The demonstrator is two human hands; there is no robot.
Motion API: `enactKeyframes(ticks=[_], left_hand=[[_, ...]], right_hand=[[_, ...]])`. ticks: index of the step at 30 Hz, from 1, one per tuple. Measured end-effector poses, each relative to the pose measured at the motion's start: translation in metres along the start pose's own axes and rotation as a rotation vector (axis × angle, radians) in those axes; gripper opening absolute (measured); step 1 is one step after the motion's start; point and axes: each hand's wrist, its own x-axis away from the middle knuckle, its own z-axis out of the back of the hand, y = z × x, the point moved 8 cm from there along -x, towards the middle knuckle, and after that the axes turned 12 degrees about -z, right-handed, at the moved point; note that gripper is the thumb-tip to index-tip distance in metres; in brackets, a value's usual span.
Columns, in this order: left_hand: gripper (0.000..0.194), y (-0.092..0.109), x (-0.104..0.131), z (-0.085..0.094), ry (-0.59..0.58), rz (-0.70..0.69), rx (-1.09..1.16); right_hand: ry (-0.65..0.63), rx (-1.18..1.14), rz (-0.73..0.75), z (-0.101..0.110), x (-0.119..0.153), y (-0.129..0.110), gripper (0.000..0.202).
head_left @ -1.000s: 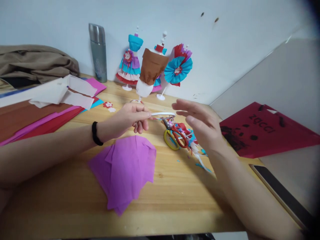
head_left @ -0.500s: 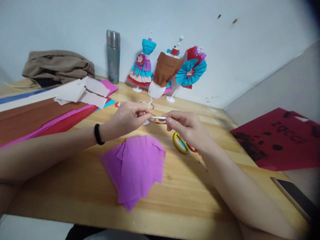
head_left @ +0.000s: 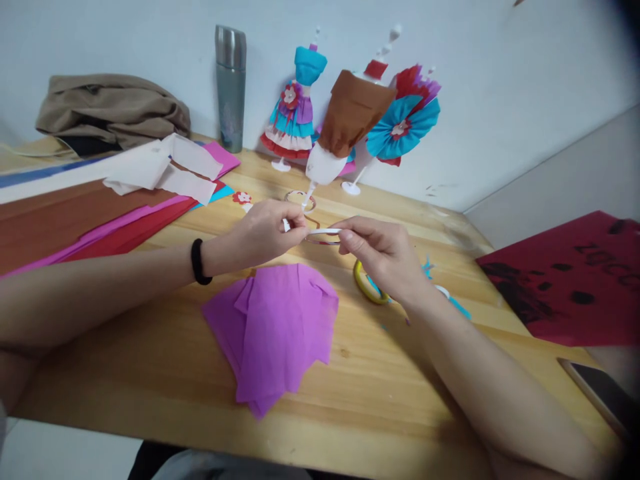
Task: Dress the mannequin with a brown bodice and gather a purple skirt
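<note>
Between my two hands, near the middle of the view, a thin white strip (head_left: 324, 231) is stretched roughly level. My left hand (head_left: 267, 232), with a black band at the wrist, pinches its left end. The right end is gripped by the fingertips of my right hand (head_left: 377, 245). Behind them leans a mannequin figure (head_left: 355, 110) with a brown paper top; its white stem comes down by my left fingertips. Purple crepe paper (head_left: 285, 333) lies on the table below my hands. Yellow-handled scissors (head_left: 369, 285) are partly hidden under my right hand.
Two dressed figures (head_left: 300, 110) (head_left: 405, 130) and a steel flask (head_left: 231, 90) stand along the wall. Coloured paper sheets (head_left: 65, 223) and a brown cloth (head_left: 113, 110) lie left. At the right are a red bag (head_left: 570, 287) and a phone (head_left: 600, 393).
The camera view has shifted, so the background figures appear higher and further right. Both hands still hold the strip, and a bit of white now shows behind my left fingers.
</note>
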Motion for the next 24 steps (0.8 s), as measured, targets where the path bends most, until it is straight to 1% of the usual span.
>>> enactKeyframes(ticks=[2, 3, 6, 8, 10, 12, 15, 20, 22, 24], left_hand=[[0.018, 0.003, 0.0, 0.001, 0.024, 0.022, 0.012], [0.017, 0.002, 0.001, 0.0, 0.019, 0.063, 0.055], [0.014, -0.004, 0.006, -0.011, -0.048, 0.223, 0.274], [0.014, -0.008, 0.009, -0.014, -0.047, 0.286, 0.36], [0.014, -0.011, 0.011, -0.015, -0.027, 0.3, 0.408], [0.013, -0.012, 0.012, -0.017, -0.03, 0.292, 0.464], [0.008, -0.007, 0.012, -0.021, -0.087, 0.252, 0.56], [0.02, -0.005, 0.016, -0.029, -0.179, 0.314, 0.643], [0.02, -0.007, 0.016, -0.03, -0.166, 0.302, 0.67], [0.018, -0.01, 0.015, -0.029, -0.126, 0.263, 0.703]], right_hand=[[0.008, -0.047, -0.006, -0.001, 0.0, 0.003, 0.024], [0.014, -0.073, -0.016, -0.001, 0.0, 0.005, 0.024], [0.03, -0.164, -0.05, -0.002, 0.0, 0.008, 0.025], [0.041, -0.206, -0.075, -0.003, 0.0, 0.01, 0.026], [0.052, -0.228, -0.088, -0.003, 0.0, 0.012, 0.026], [0.063, -0.248, -0.084, -0.004, 0.0, 0.014, 0.026], [0.089, -0.314, -0.025, -0.003, 0.001, 0.013, 0.024], [0.132, -0.345, 0.028, -0.003, 0.001, 0.015, 0.023], [0.151, -0.353, 0.034, -0.004, 0.001, 0.017, 0.023], [0.136, -0.393, 0.023, -0.005, 0.001, 0.021, 0.021]])
